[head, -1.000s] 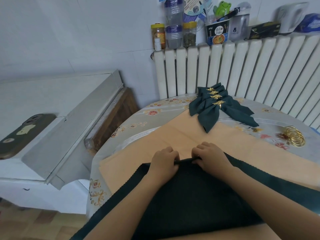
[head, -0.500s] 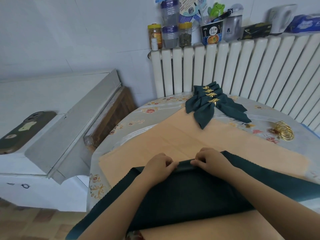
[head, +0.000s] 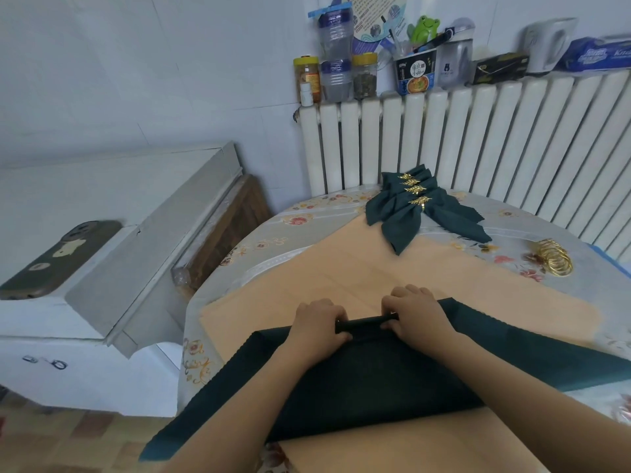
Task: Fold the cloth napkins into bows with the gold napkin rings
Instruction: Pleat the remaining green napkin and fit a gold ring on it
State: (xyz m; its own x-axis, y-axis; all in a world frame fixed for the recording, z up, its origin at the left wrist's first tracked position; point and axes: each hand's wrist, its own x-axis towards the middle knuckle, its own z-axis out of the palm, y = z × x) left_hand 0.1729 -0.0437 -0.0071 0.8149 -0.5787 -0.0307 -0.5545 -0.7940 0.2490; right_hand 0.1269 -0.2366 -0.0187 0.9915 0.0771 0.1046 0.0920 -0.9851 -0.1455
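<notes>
While both hands curled over the rolled far edge of the dark green napkin [head: 358,377], the left hand [head: 319,324] and right hand [head: 415,314] gripped that roll side by side, a short stretch of it showing between them. Under the hands lay the peach cloth [head: 341,268]. Beyond the right hand sat the finished bows [head: 416,208], stacked with gold leaf rings. Further right of that hand lay the loose gold napkin rings [head: 555,257]. Up on the radiator [head: 478,141], a noodle cup [head: 416,75] showed "重庆小面", and a blue pack [head: 601,54] carried lettering too blurred to read.
</notes>
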